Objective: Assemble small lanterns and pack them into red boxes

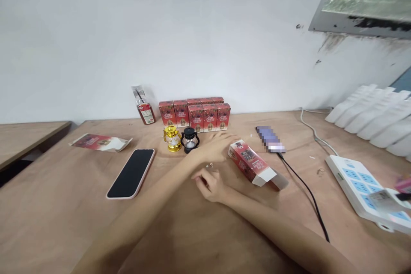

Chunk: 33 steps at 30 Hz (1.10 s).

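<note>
Plywood table [64, 205] runs up to a plain white wall, with a grey-framed window at two o'clock. A row of red cartons [195, 114] stands against the wall at twelve o'clock, with a gold lantern [172, 138] and a black lantern [189, 139] just in front of them. A dark phone [131, 173] lies at ten o'clock, a white power strip [362, 188] at three o'clock.

The left hand [218, 145] lies flat, fingers loosely spread, its fingertips touching the closed end of an opened red box [253, 166] lying on its side at one o'clock. The right hand [210, 184] curls its fingers narrowly, just below some tiny pale bits [211, 164] on the wood; whether it pinches anything cannot be told.
</note>
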Each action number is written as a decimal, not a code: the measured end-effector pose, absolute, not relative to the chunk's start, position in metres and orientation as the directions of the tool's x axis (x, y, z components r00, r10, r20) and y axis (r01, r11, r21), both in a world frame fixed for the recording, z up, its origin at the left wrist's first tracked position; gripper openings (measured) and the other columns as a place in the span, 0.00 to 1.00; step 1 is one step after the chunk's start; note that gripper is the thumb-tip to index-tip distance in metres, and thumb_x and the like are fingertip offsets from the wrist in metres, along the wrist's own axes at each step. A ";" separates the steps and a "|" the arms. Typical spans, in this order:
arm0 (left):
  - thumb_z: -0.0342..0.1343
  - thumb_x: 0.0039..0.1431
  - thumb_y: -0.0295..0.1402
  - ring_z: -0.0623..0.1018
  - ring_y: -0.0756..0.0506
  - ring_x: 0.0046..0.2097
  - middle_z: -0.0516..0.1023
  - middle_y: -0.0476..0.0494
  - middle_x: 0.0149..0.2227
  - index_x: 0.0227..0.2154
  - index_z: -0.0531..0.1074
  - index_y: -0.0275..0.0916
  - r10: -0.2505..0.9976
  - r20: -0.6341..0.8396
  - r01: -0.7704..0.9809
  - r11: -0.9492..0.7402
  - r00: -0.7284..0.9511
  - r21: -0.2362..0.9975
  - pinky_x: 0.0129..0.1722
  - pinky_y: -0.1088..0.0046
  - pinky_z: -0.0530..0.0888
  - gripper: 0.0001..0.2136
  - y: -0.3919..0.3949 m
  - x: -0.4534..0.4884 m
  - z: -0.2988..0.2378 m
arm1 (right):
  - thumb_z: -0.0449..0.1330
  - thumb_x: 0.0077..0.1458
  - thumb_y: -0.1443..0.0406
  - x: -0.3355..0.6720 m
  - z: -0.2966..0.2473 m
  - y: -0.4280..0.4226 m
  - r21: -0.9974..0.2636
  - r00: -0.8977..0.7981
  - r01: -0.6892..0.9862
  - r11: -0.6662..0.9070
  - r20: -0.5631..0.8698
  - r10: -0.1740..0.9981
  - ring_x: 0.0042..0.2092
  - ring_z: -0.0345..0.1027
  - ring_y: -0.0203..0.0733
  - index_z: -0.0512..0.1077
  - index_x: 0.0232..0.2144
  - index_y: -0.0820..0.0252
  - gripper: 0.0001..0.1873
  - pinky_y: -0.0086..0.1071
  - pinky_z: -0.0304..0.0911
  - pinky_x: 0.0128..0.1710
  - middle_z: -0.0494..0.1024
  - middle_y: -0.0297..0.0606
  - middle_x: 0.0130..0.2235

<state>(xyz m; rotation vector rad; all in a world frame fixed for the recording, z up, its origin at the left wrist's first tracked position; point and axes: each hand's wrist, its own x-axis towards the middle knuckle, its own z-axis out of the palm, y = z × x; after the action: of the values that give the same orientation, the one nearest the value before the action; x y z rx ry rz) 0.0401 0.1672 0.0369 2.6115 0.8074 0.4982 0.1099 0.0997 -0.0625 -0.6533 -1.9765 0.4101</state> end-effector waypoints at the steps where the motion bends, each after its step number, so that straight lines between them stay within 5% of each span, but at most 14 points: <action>1: 0.54 0.37 0.16 0.60 0.39 0.60 0.66 0.45 0.58 0.55 0.62 0.48 0.562 0.199 0.448 -0.789 0.803 0.420 0.60 0.56 0.55 0.38 0.172 0.051 0.036 | 0.48 0.53 0.68 0.109 -0.063 0.099 -0.482 -0.421 0.275 0.832 0.718 0.555 0.22 0.64 0.38 0.70 0.30 0.54 0.11 0.30 0.58 0.25 0.72 0.33 0.21; 7: 0.60 0.36 0.23 0.65 0.36 0.55 0.68 0.43 0.53 0.51 0.66 0.46 0.523 0.143 0.412 -0.788 0.840 0.458 0.52 0.59 0.64 0.33 0.191 0.095 0.021 | 0.47 0.50 0.70 0.108 -0.067 0.098 -0.363 -0.482 0.286 0.887 0.746 0.460 0.20 0.62 0.39 0.66 0.28 0.53 0.10 0.30 0.56 0.22 0.68 0.32 0.18; 13: 0.63 0.43 0.32 0.67 0.36 0.50 0.65 0.39 0.48 0.53 0.65 0.44 0.623 0.381 0.529 -0.782 0.683 0.329 0.51 0.55 0.63 0.30 0.170 0.051 0.033 | 0.52 0.53 0.65 0.110 -0.060 0.098 -0.549 -0.444 0.260 0.795 0.663 0.603 0.21 0.62 0.37 0.65 0.29 0.55 0.03 0.30 0.58 0.24 0.70 0.31 0.21; 18: 0.60 0.51 0.35 0.66 0.40 0.53 0.61 0.39 0.49 0.56 0.59 0.44 0.638 0.694 0.559 -0.727 0.334 0.399 0.53 0.60 0.65 0.29 0.126 -0.011 0.036 | 0.58 0.53 0.56 0.109 -0.061 0.105 -0.871 -0.304 -0.116 0.478 0.490 0.817 0.31 0.69 0.38 0.66 0.37 0.55 0.13 0.30 0.66 0.27 0.75 0.36 0.34; 22: 0.57 0.54 0.32 0.67 0.39 0.53 0.63 0.38 0.49 0.57 0.58 0.46 0.670 0.678 0.657 -0.661 0.301 0.362 0.52 0.57 0.67 0.27 0.089 -0.048 0.004 | 0.62 0.46 0.49 0.102 -0.072 0.106 -0.889 -0.213 -0.416 0.192 0.300 0.930 0.43 0.71 0.45 0.68 0.41 0.53 0.23 0.39 0.71 0.37 0.76 0.40 0.44; 27: 0.61 0.52 0.39 0.65 0.37 0.58 0.62 0.36 0.56 0.58 0.54 0.47 0.805 0.590 0.522 -0.532 0.067 0.667 0.56 0.52 0.65 0.32 0.050 -0.061 -0.041 | 0.63 0.44 0.54 0.096 -0.069 0.099 -0.829 -0.336 -0.547 -0.117 0.089 0.937 0.37 0.74 0.46 0.71 0.38 0.56 0.19 0.42 0.71 0.38 0.80 0.39 0.39; 30: 0.57 0.55 0.41 0.66 0.39 0.59 0.61 0.36 0.60 0.58 0.55 0.44 0.900 0.429 0.282 -0.393 -0.076 0.875 0.57 0.55 0.66 0.29 0.044 -0.059 -0.048 | 0.60 0.44 0.58 0.098 -0.061 0.099 -0.818 -0.359 -0.549 -0.173 0.044 0.932 0.36 0.74 0.46 0.72 0.34 0.56 0.13 0.44 0.70 0.40 0.80 0.37 0.36; 33: 0.56 0.56 0.42 0.71 0.42 0.54 0.67 0.38 0.56 0.54 0.60 0.43 0.952 0.301 0.082 -0.296 -0.058 0.952 0.53 0.61 0.69 0.24 0.048 -0.061 -0.046 | 0.57 0.43 0.62 0.101 -0.057 0.101 -0.837 -0.411 -0.514 -0.190 0.045 0.910 0.39 0.74 0.47 0.73 0.32 0.56 0.11 0.47 0.69 0.44 0.80 0.37 0.37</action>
<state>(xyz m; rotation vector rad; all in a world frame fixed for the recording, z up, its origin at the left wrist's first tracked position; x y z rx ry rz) -0.0612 0.0482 -0.0456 1.4532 1.1563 1.4505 0.1009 0.1011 -0.0568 -0.5874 -0.9999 1.7831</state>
